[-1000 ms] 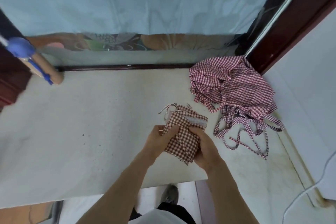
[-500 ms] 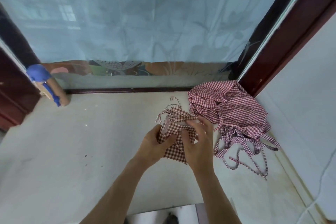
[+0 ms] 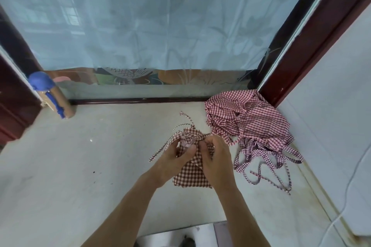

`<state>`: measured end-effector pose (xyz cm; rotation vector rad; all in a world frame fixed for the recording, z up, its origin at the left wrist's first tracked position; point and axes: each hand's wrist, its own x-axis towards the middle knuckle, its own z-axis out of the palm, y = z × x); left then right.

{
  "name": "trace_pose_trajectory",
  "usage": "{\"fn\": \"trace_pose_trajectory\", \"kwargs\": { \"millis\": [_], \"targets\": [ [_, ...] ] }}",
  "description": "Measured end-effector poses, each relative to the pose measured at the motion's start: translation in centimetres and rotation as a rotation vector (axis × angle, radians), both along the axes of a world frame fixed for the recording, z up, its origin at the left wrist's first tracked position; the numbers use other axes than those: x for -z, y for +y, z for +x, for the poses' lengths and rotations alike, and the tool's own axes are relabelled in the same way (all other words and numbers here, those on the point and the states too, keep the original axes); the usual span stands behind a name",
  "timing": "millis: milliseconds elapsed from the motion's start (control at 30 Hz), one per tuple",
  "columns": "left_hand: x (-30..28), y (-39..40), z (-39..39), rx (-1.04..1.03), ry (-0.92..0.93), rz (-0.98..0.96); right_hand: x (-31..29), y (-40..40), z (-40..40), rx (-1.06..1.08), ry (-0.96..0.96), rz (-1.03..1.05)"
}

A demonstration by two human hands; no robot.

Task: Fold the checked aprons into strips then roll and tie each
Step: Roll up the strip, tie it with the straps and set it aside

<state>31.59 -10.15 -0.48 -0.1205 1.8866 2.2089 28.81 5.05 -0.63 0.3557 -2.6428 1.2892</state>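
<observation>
A folded red-and-white checked apron (image 3: 189, 176) lies on the pale stone sill (image 3: 80, 166) in front of me. My left hand (image 3: 172, 158) pinches its bunched top edge from the left. Right beside it, my right hand (image 3: 216, 158) grips the same top edge. Thin checked ties (image 3: 170, 136) trail out above and to the left of my hands. A heap of loose checked aprons (image 3: 247, 118) sits at the back right corner, its ties (image 3: 267, 166) spilling forward over the sill.
A cardboard tube with a blue cap (image 3: 52, 96) leans at the back left. Frosted glass with a curtain (image 3: 160, 26) closes the back. A dark red frame (image 3: 313, 36) and a white wall (image 3: 331, 116) bound the right side. A white cable (image 3: 349, 186) runs down the right.
My head has tilted up, so more window shows. The apron bundle went from held up between my hands to lying flat on the sill. Both hands moved to its top edge.
</observation>
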Motion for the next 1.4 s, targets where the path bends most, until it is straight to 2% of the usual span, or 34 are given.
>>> {"fn": "trace_pose_trajectory", "kwargs": {
  "millis": [100,200,300,433,567,700,800,933,1067,1233,1400],
  "targets": [
    [-0.1,0.1,0.5,0.007,-0.051,0.089,0.1,-0.6,0.4,0.065,-0.057,0.024],
    [0.2,0.2,0.9,0.015,-0.105,0.116,-0.2,-1.1,0.8,0.100,-0.021,0.063],
    [0.3,0.0,1.0,0.009,-0.172,0.133,-0.4,-0.9,1.0,0.027,-0.010,0.047],
    [0.1,-0.3,1.0,0.047,-0.158,0.081,0.1,-0.4,0.8,-0.093,0.033,0.107],
    [-0.2,-0.1,1.2,0.088,-0.122,0.059,0.6,-0.2,0.6,-0.163,-0.092,0.015],
    [0.4,-0.2,1.3,0.090,-0.165,0.021,0.9,-0.2,0.8,-0.093,-0.120,-0.047],
    [1.1,-0.5,1.3,0.037,-0.164,0.002,0.7,-0.4,1.2,-0.022,-0.060,-0.063],
    [1.5,-1.3,1.5,0.009,-0.135,-0.020,0.5,-0.5,1.5,-0.080,0.039,-0.005],
    [1.5,-1.8,1.6,0.071,-0.136,-0.017,0.6,-0.3,1.2,-0.183,-0.153,-0.014],
    [1.0,-1.6,1.9,0.104,-0.176,-0.022,-0.1,-0.6,0.9,-0.235,-0.201,-0.034],
    [1.3,-2.6,2.5,0.134,-0.270,0.049,-0.2,-0.3,0.6,-0.126,-0.277,0.021]
  ]
}}
